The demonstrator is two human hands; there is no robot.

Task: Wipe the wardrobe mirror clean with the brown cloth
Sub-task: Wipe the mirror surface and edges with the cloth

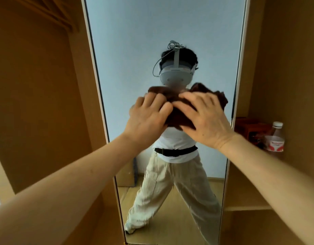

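Fingers [191, 97] of both hands work a brown cloth [176, 115] against the wardrobe mirror [135, 41] at chest height. The left hand [147, 121] curls into the bunched fabric and grips it, while the right hand [205, 119] lies spread over it, pressing. Wadded this thickly, the cloth probably meets the glass with only a small patch, so streaks or missed strips near the frame are a risk. A wide sweep could knock the bottle [276, 137] on the shelf just beside the mirror. The cloth looks dark, soft and crumpled, one loose corner sticking out at upper right.
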